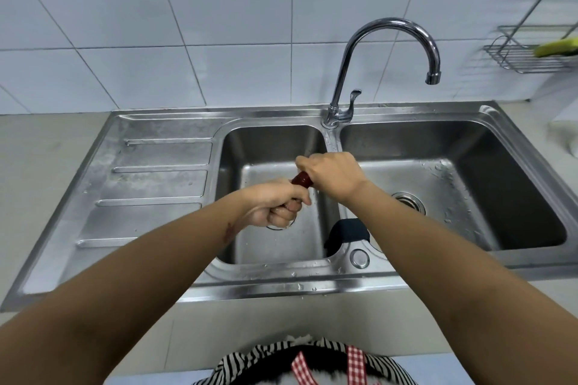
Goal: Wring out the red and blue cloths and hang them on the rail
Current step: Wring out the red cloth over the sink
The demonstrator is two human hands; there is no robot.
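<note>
Red cloth (302,180): twisted rope over left basin (275,147) so runoff drains; left hand (276,208), right hand (331,176) clenched round opposite ends. Blue cloth (348,230): draped over basin divider, awaiting turn.

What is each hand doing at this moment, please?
Left hand: closed, fingers curled round one end of the twisted red cloth.
Right hand: closed, gripping the other end of the red cloth.

We've got the red cloth (301,180) twisted tight between our left hand (276,205) and right hand (333,176), blue cloth (347,230) draped on the sink (162,184) divider just below them.
</note>
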